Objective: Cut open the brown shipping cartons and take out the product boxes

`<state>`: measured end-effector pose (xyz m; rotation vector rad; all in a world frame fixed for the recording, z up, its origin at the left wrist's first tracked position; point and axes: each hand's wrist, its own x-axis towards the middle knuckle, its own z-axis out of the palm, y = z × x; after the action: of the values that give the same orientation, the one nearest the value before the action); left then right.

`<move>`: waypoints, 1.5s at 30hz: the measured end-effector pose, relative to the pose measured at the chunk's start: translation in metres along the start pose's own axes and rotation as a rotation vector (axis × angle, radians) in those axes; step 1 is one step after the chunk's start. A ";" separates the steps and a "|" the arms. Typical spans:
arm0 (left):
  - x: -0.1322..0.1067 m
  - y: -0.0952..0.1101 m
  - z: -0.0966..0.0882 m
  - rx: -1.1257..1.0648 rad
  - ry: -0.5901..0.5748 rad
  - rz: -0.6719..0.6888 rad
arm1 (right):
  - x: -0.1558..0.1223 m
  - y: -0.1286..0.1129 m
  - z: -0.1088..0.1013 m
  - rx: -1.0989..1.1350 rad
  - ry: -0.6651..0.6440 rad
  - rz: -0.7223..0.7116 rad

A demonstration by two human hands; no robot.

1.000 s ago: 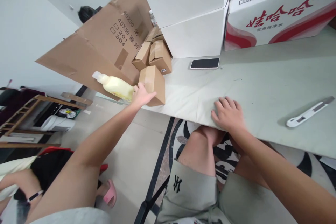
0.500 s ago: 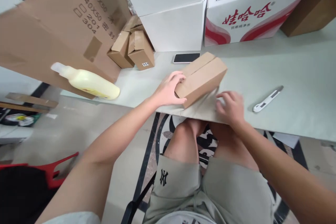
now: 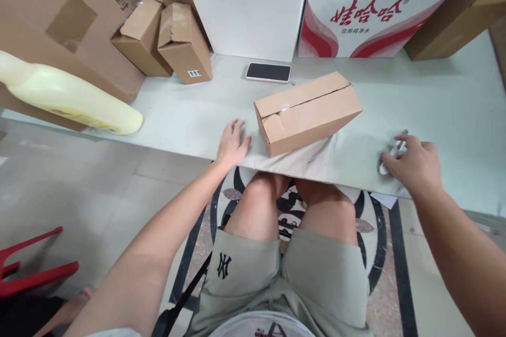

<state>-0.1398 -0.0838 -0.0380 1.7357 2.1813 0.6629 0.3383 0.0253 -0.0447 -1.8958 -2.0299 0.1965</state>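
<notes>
A closed brown cardboard box (image 3: 308, 110) lies at a slant on the table before me, a bit of clear tape across its top seam. To its left, apart from it, my left hand (image 3: 234, 143) rests on the tabletop with fingers spread and holds nothing. Over on the right, my right hand (image 3: 417, 163) has its thumb and fingers closed around a white utility knife (image 3: 395, 155) lying at table level. The fingers hide part of the knife.
A phone (image 3: 268, 72) lies behind the box. Small cartons (image 3: 185, 45), a large cardboard sheet or box (image 3: 90, 26) and a pale yellow bottle (image 3: 75, 97) stand left. White boxes (image 3: 249, 16) and a red-and-white carton (image 3: 363, 21) line the back. A red stool (image 3: 39, 276) is lower left.
My left hand has let go of the box and come down on the table beside it. My right hand has moved right onto the utility knife. The view has shifted closer.
</notes>
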 end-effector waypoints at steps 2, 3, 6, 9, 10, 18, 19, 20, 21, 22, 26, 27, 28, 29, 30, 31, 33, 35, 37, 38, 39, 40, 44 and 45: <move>-0.006 -0.003 -0.002 0.117 -0.017 0.015 | 0.005 0.004 -0.011 0.037 -0.046 0.152; -0.009 -0.001 -0.002 0.162 -0.018 0.024 | 0.006 0.002 -0.017 0.073 -0.060 0.240; -0.011 0.007 -0.001 0.236 -0.012 0.027 | 0.001 -0.020 -0.037 0.360 -0.090 0.392; -0.011 0.013 -0.001 0.229 -0.017 0.017 | -0.014 -0.058 -0.053 0.801 -0.103 0.484; -0.011 0.014 -0.002 0.220 -0.015 0.012 | -0.020 -0.071 -0.058 0.909 -0.105 0.487; -0.011 0.020 -0.006 0.230 -0.026 0.014 | -0.062 -0.110 -0.092 1.153 -0.185 0.412; -0.011 0.021 -0.006 0.227 -0.027 0.015 | -0.065 -0.110 -0.096 1.164 -0.165 0.419; -0.011 0.022 -0.006 0.224 -0.026 0.015 | -0.069 -0.111 -0.099 1.170 -0.132 0.424; -0.012 0.022 -0.006 0.221 -0.022 0.016 | -0.072 -0.111 -0.101 1.169 -0.088 0.431; -0.012 0.022 -0.005 0.220 -0.016 0.016 | -0.074 -0.112 -0.102 1.162 -0.039 0.442; -0.013 0.023 -0.003 0.200 -0.007 0.005 | -0.082 -0.113 -0.100 1.120 0.079 0.512; -0.013 0.023 -0.003 0.197 -0.009 -0.001 | -0.083 -0.112 -0.099 1.111 0.095 0.525; -0.013 0.023 -0.003 0.197 -0.011 -0.006 | -0.084 -0.112 -0.098 1.107 0.108 0.533; -0.013 0.023 -0.003 0.199 -0.011 -0.008 | -0.085 -0.111 -0.096 1.105 0.115 0.533; -0.013 0.023 -0.003 0.202 -0.011 -0.010 | -0.085 -0.110 -0.094 1.108 0.122 0.527; -0.013 0.023 -0.003 0.206 -0.011 -0.010 | -0.085 -0.110 -0.092 1.113 0.121 0.516; -0.013 0.023 -0.003 0.213 -0.006 -0.007 | -0.084 -0.111 -0.087 1.127 0.116 0.502; -0.012 0.021 -0.002 0.225 -0.001 -0.002 | -0.082 -0.114 -0.082 1.154 0.115 0.520; -0.012 0.020 -0.001 0.237 0.005 0.004 | -0.079 -0.118 -0.078 1.189 0.118 0.551; -0.012 0.019 -0.001 0.241 0.007 0.007 | -0.078 -0.120 -0.076 1.206 0.122 0.555; -0.011 0.018 0.000 0.242 0.009 0.010 | -0.076 -0.122 -0.075 1.222 0.125 0.550; -0.011 0.018 0.000 0.242 0.013 0.012 | -0.075 -0.124 -0.073 1.234 0.133 0.541; -0.009 0.014 0.002 0.252 0.024 0.025 | -0.062 -0.136 -0.070 1.323 0.213 0.489; -0.009 0.013 0.002 0.255 0.022 0.032 | -0.057 -0.141 -0.070 1.364 0.237 0.462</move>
<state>-0.1255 -0.0899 -0.0340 1.8965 2.3442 0.4273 0.2328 -0.0540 0.0585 -1.2629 -0.7625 1.0700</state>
